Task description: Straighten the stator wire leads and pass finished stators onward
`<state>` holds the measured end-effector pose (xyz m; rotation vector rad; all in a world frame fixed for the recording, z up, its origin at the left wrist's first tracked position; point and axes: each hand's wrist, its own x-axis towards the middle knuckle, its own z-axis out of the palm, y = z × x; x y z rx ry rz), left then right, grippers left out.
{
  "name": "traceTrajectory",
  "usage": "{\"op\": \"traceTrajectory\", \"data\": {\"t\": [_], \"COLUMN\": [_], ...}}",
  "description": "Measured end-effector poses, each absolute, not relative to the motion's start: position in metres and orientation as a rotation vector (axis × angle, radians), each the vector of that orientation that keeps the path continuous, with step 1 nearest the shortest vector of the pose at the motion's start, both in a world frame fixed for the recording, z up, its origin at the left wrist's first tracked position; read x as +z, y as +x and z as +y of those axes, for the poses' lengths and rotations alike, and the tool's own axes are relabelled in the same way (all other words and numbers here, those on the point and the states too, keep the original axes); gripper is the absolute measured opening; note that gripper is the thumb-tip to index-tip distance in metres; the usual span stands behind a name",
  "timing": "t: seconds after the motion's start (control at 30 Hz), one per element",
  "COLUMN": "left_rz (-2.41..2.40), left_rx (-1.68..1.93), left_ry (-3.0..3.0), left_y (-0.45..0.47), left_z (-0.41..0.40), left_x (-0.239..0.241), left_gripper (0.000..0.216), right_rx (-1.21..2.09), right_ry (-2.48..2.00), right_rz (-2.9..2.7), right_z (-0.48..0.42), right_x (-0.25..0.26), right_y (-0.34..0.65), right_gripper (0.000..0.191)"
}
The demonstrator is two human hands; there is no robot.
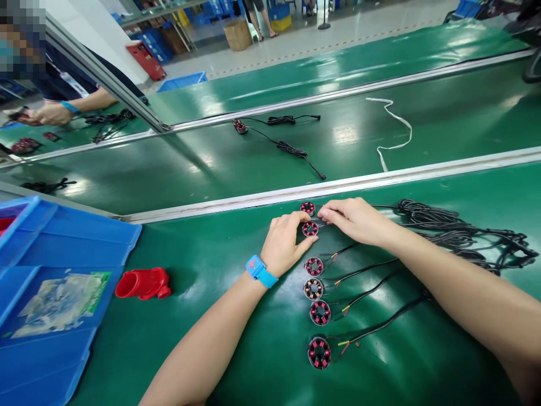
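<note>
Several small round motor stators with red and copper windings lie in a column on the green mat [253,349], each trailing a black cable to the right. My left hand [284,242], with a blue wristband, is curled and pinches the second stator from the top [310,228]. My right hand [357,220] reaches in from the right, fingers closed at the same stator's cable end, beside the top stator [307,207]. Lower stators [314,266] [319,352] lie untouched.
A tangle of black cables [465,234] lies at right. A red plastic part [143,283] and blue bins [51,293] sit at left. A conveyor belt [380,135] beyond the metal rail carries wired parts [279,135]. Another person's hand [51,113] works at far left.
</note>
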<state>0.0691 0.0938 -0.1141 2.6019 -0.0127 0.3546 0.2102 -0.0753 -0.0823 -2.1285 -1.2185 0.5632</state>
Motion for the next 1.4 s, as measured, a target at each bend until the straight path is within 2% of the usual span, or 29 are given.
{"op": "traceTrajectory", "data": {"t": [0.2,0.4,0.57,0.73,0.83,0.93,1.0,1.07,1.23,1.4], "left_rz": [-0.093,-0.171,-0.146,-0.107,0.042,0.113,0.104,0.087,-0.005,-0.078], "left_rx": [0.595,0.658,0.519,0.151,0.285,0.410,0.390,0.381,0.634,0.717], "left_ry": [2.616,2.604,2.643,2.537,2.499,2.539,2.556,2.552,2.645,2.694], "left_y": [0.060,0.057,0.054,0.052,0.064,0.085,0.098,0.106,0.101,0.092], "left_z": [0.092,0.085,0.086,0.101,0.110,0.113,0.111,0.109,0.107,0.107], "left_x": [-0.111,-0.099,-0.096,-0.093,-0.093,-0.101,-0.109,-0.115,-0.116,-0.110], "left_gripper": [0.047,0.043,0.050,0.052,0.046,0.055,0.062,0.060,0.056,0.054], "right_rx": [0.916,1.098,1.125,0.793,0.565,0.451,0.532,0.719,0.995,1.145], "right_ry": [-1.902,-1.587,-1.702,-1.922,-2.029,-2.170,-2.198,-2.181,-1.997,-1.757], "right_rz": [-1.068,-0.791,-0.908,-1.082,-1.076,-1.136,-1.130,-1.021,-0.918,-0.763], "right_z": [-0.076,-0.079,-0.083,-0.095,-0.094,-0.078,-0.065,-0.053,-0.049,-0.053], "right_x": [-0.095,-0.090,-0.090,-0.062,-0.047,-0.053,-0.065,-0.077,-0.089,-0.085], "right_y": [0.209,0.206,0.204,0.218,0.234,0.249,0.253,0.252,0.244,0.242], "right_gripper": [0.035,0.020,0.025,0.034,0.036,0.031,0.028,0.027,0.028,0.044]}}
